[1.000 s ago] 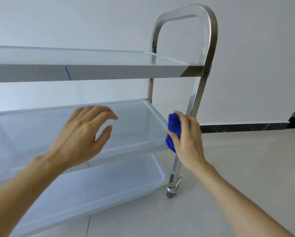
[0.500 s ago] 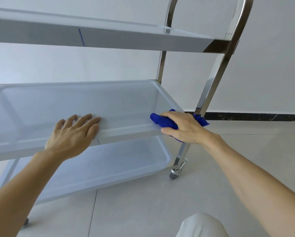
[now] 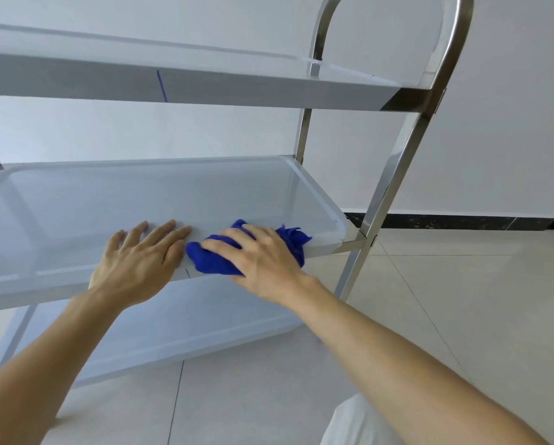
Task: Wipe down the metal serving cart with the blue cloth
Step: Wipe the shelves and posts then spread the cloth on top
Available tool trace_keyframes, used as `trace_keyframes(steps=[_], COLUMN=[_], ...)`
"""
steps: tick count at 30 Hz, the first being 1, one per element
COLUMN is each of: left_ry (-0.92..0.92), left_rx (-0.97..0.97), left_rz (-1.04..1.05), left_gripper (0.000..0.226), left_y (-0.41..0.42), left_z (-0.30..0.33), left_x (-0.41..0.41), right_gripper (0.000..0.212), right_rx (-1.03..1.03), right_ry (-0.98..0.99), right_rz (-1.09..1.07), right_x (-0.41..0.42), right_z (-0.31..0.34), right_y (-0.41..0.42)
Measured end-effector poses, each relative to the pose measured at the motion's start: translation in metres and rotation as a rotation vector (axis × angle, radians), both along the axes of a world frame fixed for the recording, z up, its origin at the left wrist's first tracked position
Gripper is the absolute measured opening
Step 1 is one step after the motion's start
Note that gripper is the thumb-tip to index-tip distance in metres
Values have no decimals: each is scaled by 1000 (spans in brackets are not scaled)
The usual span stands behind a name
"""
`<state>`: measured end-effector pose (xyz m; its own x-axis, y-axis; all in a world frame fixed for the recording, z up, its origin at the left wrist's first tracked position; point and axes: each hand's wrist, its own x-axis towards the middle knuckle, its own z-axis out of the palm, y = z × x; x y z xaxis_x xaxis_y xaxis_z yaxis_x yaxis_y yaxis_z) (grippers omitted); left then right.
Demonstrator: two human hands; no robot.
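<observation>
A three-shelf metal serving cart (image 3: 394, 175) with a shiny tubular frame fills the view. My right hand (image 3: 263, 255) presses a crumpled blue cloth (image 3: 211, 260) against the front rim of the middle shelf (image 3: 173, 194), near its right end. Part of the cloth sticks out past my fingers toward the right corner. My left hand (image 3: 137, 261) lies flat, fingers spread, on the same front rim just left of the cloth, almost touching it. It holds nothing.
The top shelf (image 3: 205, 88) hangs close above my hands. The bottom shelf (image 3: 173, 329) lies under my forearms. A white wall with a dark baseboard (image 3: 446, 221) stands behind the cart. Tiled floor (image 3: 462, 300) spreads to the right. My knee in pale cloth (image 3: 349, 425) shows at the bottom.
My right hand has slid the cloth left along the middle shelf's front rim, from the right corner toward my left hand. My left hand has stayed planted on the rim.
</observation>
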<state>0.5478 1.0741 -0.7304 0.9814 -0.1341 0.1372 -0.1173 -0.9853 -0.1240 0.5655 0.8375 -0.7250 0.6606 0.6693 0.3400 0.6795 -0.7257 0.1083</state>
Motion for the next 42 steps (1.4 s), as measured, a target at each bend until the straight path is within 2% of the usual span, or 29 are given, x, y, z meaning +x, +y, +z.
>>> trace_keyframes(steps=[5,8,13,16,22,25,27,29,32,34,36,38,40,42], left_ry=[-26,-27,-9,-7,27,11,25,42,16,-9,-69,-111,-109,-91], left_rx=[1,-31,-70,-129,-236,-458,-692,-820,-787,-733,-778,-822,-855,-875], left_rz=[-15,-18,21,45,73,71,-9,-138,-232,-229,-231,-207,-139,-53], left_gripper=[49,54,52,52,51,47,42,37,46,31,8,7,12,16], left_y=[5,3,-4,-13,-19,-16,-12,-9,-7,-7,-6,-1,7,19], left_z=[5,5,2,-1,1,10,18,26,25,21,18,17,18,19], left_x=[-8,-9,-5,1,4,2,-4,-13,-18,-13,-9,-7,-9,-13], right_gripper=[69,61,68,63,71,75,81,88,98,103,107,100,73,47], right_rx=[75,85,105,115,67,62,62,71,138,182,272,456,661,723], right_ry=[-115,-128,-36,-32,-71,-26,3,54,128,184,348,568,587,554], right_rz=[68,-20,-171,-200,-73,-110,-140,-146,-127,-98,-53,-37,-110,-233], right_x=[0,7,13,13,3,2,4,7,5,3,2,6,16,27], right_z=[2,4,10,8,4,1,2,5,8,9,14,24,32,33], right_y=[-39,-91,-145,-127,-31,-2,2,3,11,18,20,15,3,-13])
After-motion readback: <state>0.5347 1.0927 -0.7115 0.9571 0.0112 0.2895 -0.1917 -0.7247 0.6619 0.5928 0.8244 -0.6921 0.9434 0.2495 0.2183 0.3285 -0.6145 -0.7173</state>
